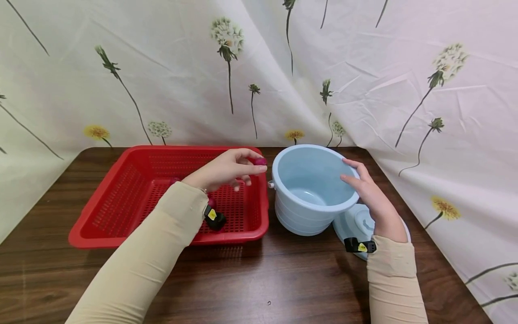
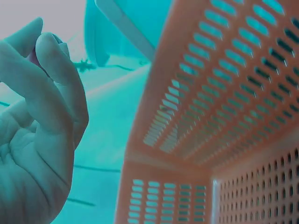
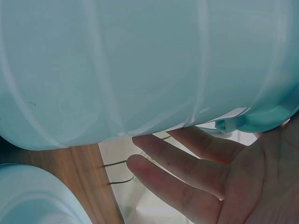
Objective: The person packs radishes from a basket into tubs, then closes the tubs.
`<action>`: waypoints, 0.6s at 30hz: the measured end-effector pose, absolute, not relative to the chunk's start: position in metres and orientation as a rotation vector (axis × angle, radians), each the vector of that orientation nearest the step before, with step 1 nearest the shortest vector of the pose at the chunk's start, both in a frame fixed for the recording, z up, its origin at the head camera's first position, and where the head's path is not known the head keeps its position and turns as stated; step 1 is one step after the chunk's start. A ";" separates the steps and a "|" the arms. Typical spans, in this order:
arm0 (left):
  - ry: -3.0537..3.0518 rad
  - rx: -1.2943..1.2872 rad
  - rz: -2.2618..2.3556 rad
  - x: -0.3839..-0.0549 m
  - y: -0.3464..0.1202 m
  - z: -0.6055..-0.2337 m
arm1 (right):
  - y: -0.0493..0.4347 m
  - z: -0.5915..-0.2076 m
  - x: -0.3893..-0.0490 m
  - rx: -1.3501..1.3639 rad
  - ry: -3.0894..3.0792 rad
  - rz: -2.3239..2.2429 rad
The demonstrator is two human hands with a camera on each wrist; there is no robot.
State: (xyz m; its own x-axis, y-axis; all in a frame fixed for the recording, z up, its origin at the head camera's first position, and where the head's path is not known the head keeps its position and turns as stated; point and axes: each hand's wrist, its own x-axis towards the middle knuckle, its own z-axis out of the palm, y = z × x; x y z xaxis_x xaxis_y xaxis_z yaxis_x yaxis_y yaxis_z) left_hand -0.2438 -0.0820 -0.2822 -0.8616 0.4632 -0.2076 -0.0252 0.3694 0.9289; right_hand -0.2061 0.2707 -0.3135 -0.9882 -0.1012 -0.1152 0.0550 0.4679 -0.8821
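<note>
My left hand [image 1: 230,170] pinches a small magenta round thing [image 1: 261,161] between thumb and fingers, above the right rim of a red plastic basket [image 1: 265,216]. In the left wrist view the fingers [image 2: 60,70] mostly cover that thing. Just to the right stands a light blue bucket [image 1: 305,225], slightly tilted. My right hand [image 1: 374,193] grips its right rim, thumb and a finger over the edge. From the right wrist view, several other fingers [image 3: 177,186] extend beneath the bucket wall [image 3: 140,70].
More magenta round things [image 1: 212,202] lie in the basket, partly hidden by the left arm. A light blue lid [image 1: 348,222] lies on the brown table [image 1: 263,288] beside the bucket, under the right wrist. A flower-patterned cloth [image 1: 182,90] hangs behind the table.
</note>
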 end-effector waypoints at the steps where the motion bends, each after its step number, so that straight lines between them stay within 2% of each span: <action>1: 2.188 0.379 1.524 -0.243 -0.080 -0.281 | 0.271 -0.313 -0.206 -0.041 2.560 -1.546; 18: 2.054 0.431 1.716 -0.237 -0.043 -0.273 | 0.270 -0.315 -0.208 -0.034 2.551 -1.551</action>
